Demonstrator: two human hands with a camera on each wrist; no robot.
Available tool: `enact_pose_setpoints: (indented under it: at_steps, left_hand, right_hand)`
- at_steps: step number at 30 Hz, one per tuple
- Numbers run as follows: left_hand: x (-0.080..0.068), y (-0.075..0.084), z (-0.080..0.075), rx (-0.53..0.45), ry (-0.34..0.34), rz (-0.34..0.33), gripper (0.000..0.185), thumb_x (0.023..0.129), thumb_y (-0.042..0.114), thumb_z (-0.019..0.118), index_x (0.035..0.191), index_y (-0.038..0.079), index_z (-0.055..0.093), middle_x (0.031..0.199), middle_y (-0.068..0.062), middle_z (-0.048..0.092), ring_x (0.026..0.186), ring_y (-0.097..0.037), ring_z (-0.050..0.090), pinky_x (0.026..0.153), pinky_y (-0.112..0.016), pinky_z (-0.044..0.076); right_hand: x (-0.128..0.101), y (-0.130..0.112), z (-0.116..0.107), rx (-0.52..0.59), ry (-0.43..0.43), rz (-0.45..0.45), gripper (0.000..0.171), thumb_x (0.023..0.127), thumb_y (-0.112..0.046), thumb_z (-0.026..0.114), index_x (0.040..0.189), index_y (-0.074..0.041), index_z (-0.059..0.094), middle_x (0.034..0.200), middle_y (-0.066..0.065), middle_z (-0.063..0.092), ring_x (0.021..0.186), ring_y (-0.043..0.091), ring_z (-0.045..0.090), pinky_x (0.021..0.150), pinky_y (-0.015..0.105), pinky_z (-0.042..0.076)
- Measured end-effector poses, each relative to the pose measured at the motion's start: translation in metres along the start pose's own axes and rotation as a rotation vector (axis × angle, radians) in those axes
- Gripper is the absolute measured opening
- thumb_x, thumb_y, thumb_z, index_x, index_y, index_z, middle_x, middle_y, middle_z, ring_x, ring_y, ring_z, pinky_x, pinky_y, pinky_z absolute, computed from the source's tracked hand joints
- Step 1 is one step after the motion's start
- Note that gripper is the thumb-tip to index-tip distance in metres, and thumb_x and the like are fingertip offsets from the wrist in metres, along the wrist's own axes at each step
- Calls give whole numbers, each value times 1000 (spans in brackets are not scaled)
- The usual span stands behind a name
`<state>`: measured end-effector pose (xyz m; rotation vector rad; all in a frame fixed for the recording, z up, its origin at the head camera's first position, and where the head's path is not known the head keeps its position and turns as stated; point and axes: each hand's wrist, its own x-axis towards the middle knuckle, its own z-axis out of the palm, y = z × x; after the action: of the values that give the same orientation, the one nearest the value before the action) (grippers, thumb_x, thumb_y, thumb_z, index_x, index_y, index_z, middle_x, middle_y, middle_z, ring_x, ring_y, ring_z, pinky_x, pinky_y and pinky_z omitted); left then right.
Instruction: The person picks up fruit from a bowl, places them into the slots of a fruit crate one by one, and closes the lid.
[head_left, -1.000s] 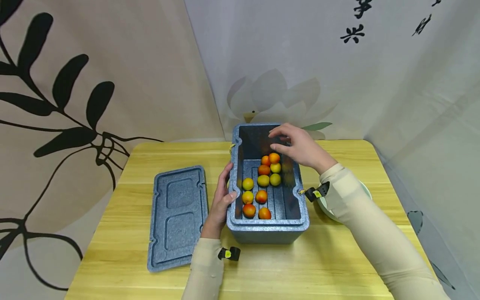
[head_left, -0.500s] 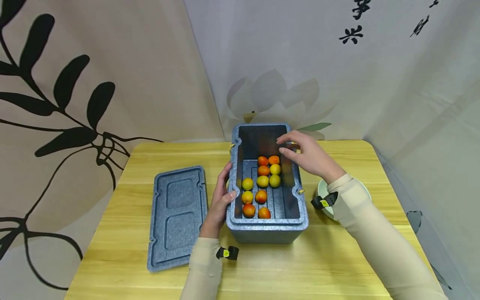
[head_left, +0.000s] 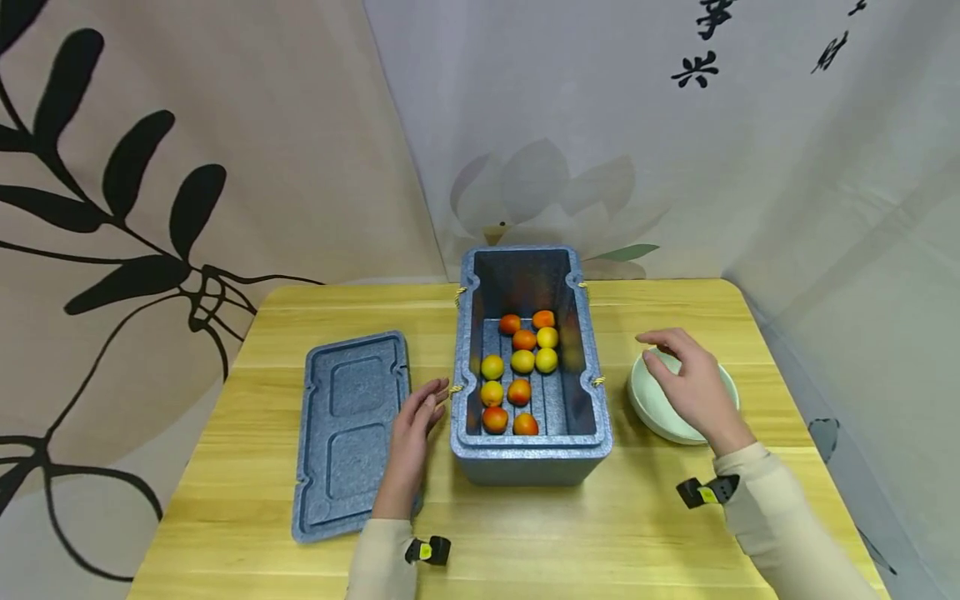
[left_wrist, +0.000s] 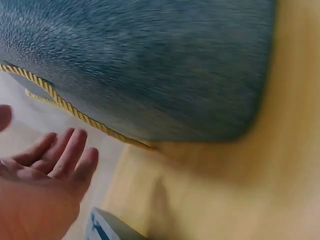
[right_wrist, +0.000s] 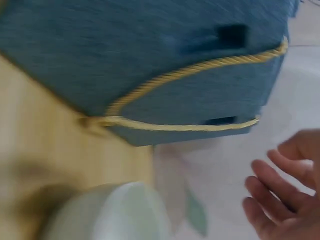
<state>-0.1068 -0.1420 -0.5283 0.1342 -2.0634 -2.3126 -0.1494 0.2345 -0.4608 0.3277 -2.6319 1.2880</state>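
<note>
A blue-grey foam box (head_left: 532,454) stands uncovered on the table, with several small round fruits (head_left: 522,361) in yellow, orange and red-orange on its floor. My left hand (head_left: 411,433) is just left of the box with relaxed fingers and nothing in them, its fingertips close to the box's side. In the left wrist view the yellow rope (left_wrist: 95,122) hangs along the box wall near those fingers. My right hand (head_left: 693,392) is over the pale green bowl (head_left: 660,417) at the right, fingers loosely bent, holding nothing. Part of the bowl is hidden beneath it.
The box's lid (head_left: 351,400) lies on the table at the left, partly under the left forearm. Wooden table (head_left: 517,542) surrounds the box, and a printed cloth backdrop (head_left: 645,125) rises behind its far edge.
My right hand has moved from above the box's far end to the bowl at the right. The left hand has let go of the box's rim and drawn back left.
</note>
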Motion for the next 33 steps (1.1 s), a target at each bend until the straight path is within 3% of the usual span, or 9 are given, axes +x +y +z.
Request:
enact_pose_setpoints:
  at_steps: [7, 10, 13, 16, 20, 23, 27, 30, 33]
  left_hand:
    - [-41, -12, -10, 294, 114, -105, 36, 101, 11, 50, 130, -10, 57, 123, -19, 63, 109, -23, 62, 90, -28, 48]
    - [-57, -16, -13, 360, 179, -116, 38, 102, 14, 50, 132, -8, 56, 125, -21, 61, 113, -30, 59, 92, -32, 48]
    - [-71, -12, -13, 328, 237, -134, 40, 104, 18, 46, 134, -7, 54, 127, -24, 57, 116, -34, 57, 91, -34, 50]
    - [-80, -3, -14, 274, 268, -168, 40, 105, 18, 44, 135, -6, 53, 128, -25, 57, 117, -33, 57, 90, -31, 50]
    - [-85, 0, -27, 237, 278, -234, 39, 104, 13, 45, 133, -11, 53, 130, -25, 57, 114, -24, 60, 89, -29, 50]
    - [-89, -2, -44, 210, 308, -248, 37, 103, 10, 44, 129, -14, 54, 128, -27, 58, 107, -15, 63, 88, -26, 50]
    - [-90, 0, -72, 204, 399, -179, 35, 102, 10, 46, 122, -15, 59, 118, -23, 65, 97, -9, 66, 83, -22, 51]
    - [-85, 8, -95, 274, 495, -165, 36, 102, 16, 49, 122, -12, 61, 113, -10, 68, 95, -6, 64, 82, -17, 49]
    - [-76, 18, -117, 442, 573, -204, 40, 102, 23, 47, 125, -6, 62, 117, -6, 66, 105, -11, 60, 85, -17, 43]
  right_hand:
    - [-67, 20, 17, 5, 149, 101, 19, 94, 1, 56, 104, -4, 71, 101, 3, 67, 97, 12, 59, 84, 17, 41]
    - [-92, 20, 26, -28, 143, 219, 18, 95, -1, 55, 103, -5, 71, 101, 4, 67, 95, 19, 62, 77, 22, 46]
    - [-111, 18, 37, -70, 77, 275, 16, 92, 1, 58, 101, -4, 70, 101, 7, 67, 98, 26, 59, 80, 36, 47]
    - [-124, 11, 49, -109, -45, 322, 14, 89, 0, 61, 97, -6, 71, 95, 5, 67, 95, 23, 57, 80, 42, 46]
    - [-131, -8, 69, -56, -274, 318, 9, 90, -7, 63, 93, -10, 70, 87, -3, 66, 83, 12, 59, 74, 34, 49]
    - [-131, -21, 86, 103, -482, 203, 10, 94, -14, 61, 98, -11, 70, 92, -4, 68, 86, 8, 62, 77, 32, 51]
    - [-127, -39, 114, 299, -739, 51, 25, 100, -26, 56, 115, -11, 69, 112, -3, 68, 104, 8, 60, 90, 34, 49]
    - [-120, -56, 140, 298, -864, -80, 41, 102, -35, 50, 134, -10, 58, 133, -1, 59, 122, 12, 52, 100, 35, 43]
    - [-112, -74, 169, 234, -921, -203, 59, 102, -43, 44, 150, -9, 39, 152, 1, 40, 137, 17, 37, 108, 35, 33]
